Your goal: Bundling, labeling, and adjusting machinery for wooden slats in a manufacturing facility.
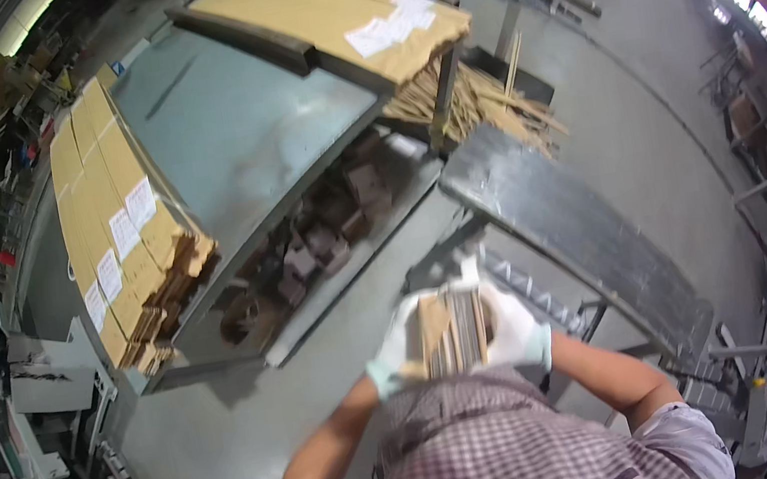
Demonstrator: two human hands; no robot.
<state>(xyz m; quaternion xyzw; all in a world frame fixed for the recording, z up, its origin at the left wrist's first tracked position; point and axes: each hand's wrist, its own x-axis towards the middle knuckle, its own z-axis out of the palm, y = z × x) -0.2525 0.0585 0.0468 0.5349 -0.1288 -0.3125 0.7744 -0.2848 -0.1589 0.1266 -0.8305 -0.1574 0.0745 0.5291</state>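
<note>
**Checked apron (501,458) up close, bundle of strips (453,334) just beyond it**

The bundle is held in front of the person's body, over the grey floor (226,449). Tan and greyish edges are packed side by side, their lines running away from the apron, nearly straight up the view; that looks like the long axis, though foreshortened. The far end points toward where the grey counter (252,119) and the dark counter (584,226) come close together.

The white-gloved left hand (395,339) curves around the bundle's left side, the right hand (514,324) around its right, both partly closed and clasping it between them; single fingers are blurred. Long yellowish stacks (94,176) lie along the grey counter's left side.
</note>
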